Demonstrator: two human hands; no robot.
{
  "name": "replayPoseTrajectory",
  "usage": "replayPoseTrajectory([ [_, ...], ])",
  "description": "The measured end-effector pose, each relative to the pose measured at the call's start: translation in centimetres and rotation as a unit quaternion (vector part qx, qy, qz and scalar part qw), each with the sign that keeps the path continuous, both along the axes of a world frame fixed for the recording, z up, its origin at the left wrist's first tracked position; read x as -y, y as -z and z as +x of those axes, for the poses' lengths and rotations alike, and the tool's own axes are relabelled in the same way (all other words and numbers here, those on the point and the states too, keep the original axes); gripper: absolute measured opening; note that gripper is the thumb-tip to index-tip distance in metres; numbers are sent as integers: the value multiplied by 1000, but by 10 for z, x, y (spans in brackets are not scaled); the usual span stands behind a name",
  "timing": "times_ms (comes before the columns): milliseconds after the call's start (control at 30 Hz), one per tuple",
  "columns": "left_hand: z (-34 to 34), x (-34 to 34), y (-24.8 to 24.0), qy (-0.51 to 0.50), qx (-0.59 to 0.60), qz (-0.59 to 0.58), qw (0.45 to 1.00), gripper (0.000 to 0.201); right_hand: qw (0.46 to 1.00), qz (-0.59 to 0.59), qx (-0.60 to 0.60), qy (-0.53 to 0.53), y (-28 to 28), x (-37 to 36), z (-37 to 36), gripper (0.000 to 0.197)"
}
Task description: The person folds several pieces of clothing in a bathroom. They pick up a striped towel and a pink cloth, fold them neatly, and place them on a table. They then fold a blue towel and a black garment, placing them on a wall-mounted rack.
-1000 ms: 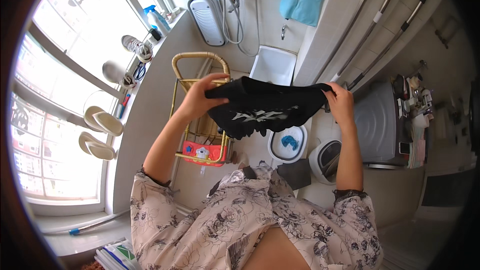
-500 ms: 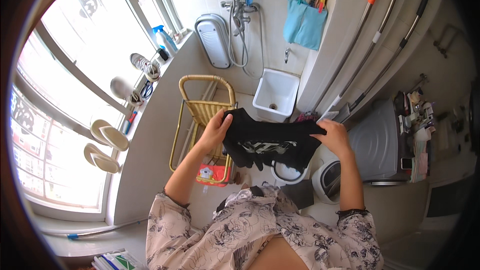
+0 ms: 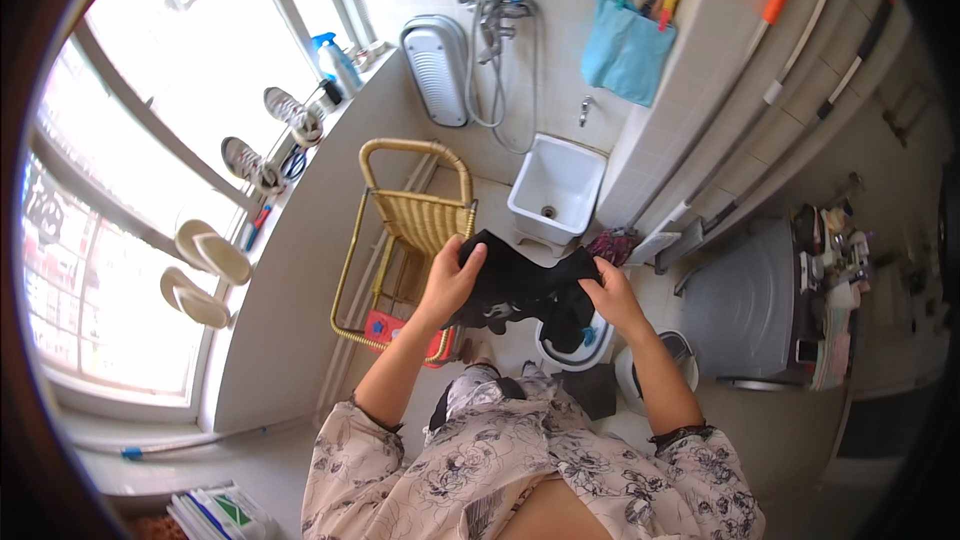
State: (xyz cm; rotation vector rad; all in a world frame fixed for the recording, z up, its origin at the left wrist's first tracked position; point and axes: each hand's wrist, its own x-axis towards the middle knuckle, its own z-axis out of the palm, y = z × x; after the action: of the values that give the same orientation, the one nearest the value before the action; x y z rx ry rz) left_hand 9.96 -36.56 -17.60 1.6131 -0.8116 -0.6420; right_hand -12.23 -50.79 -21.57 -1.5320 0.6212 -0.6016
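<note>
Between my two hands hangs a black garment [image 3: 515, 275] with a pale print, probably a shirt, bunched and sagging in the middle. My left hand [image 3: 450, 285] is closed on its left edge, thumb on top. My right hand [image 3: 612, 298] pinches the opposite upper edge. Loose folds of the cloth hang over a white basin [image 3: 603, 335] with something blue in it, and partly hide it. The fingertips behind the cloth are hidden from view.
A bamboo chair [image 3: 425, 215] stands left of the garment, with a red item [image 3: 383, 328] low beside it. Beyond is a white sink [image 3: 552, 180]. Shoes [image 3: 290, 112] and pale flip-flops [image 3: 213, 252] line the window ledge. To the right are a bin [image 3: 680, 355] and long poles [image 3: 740, 60].
My right hand has moved left and slightly down, closer to my left hand. The garment, spread wide before, now sags and bunches. The view has shifted slightly.
</note>
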Motion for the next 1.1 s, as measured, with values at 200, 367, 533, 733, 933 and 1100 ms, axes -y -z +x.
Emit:
replayPoseTrajectory([
  [200, -7, -12, -20, 65, -250, -82, 963, 16, 996, 62, 60, 5, -26, -10, 36, 20],
  [367, -15, -21, -34, 48, -267, -131, 954, 15, 993, 88, 71, -23, -20, -21, 50, 28],
  [533, -27, -50, -37, 46, -311, -163, 935, 12, 978, 103, 37, -175, -34, -50, 63, 31],
  [733, -33, -95, -30, 23, -163, -157, 974, 15, 918, 170, 137, -332, -24, -107, 94, 78],
  [933, -38, -155, -40, -85, 128, -93, 984, 22, 920, 118, 26, -373, -41, -165, 119, 59],
  [1100, -38, -221, -52, -182, -148, -210, 949, 12, 890, 119, 47, -437, -40, -198, 139, 53],
])
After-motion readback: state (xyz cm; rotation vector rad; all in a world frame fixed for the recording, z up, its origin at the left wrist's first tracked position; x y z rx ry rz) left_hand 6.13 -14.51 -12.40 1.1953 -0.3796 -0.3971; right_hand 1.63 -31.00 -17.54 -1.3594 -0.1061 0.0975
